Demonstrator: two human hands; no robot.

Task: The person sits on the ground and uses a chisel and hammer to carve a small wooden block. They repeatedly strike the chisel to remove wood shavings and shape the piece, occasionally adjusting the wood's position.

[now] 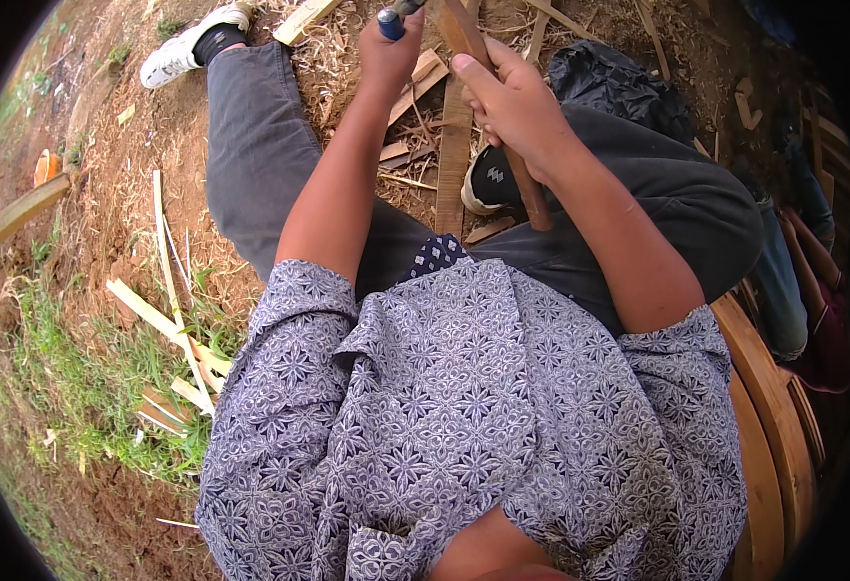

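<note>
At the top edge, my left hand [387, 66] is closed around a blue-handled tool [390, 23]. A bit of grey metal shows beside the blue end, and the rest is cut off by the frame. My right hand [514, 102] grips a long brown wooden handle [527, 194], thumb lying along it. The handle slants from the top edge down toward my lap, and its upper end is out of view. Beneath my hands a flat wooden board [452, 160] lies on the ground between my legs, with short wood offcuts [423, 82] beside it.
Wood shavings cover the soil. A black plastic bag [619, 87] lies by my bent right leg. Pale strips [168, 324] rest on grass at left, near a wooden pole [14, 223] and an orange object [47, 168]. Curved timber [769, 436] and another person [783, 281] are at right.
</note>
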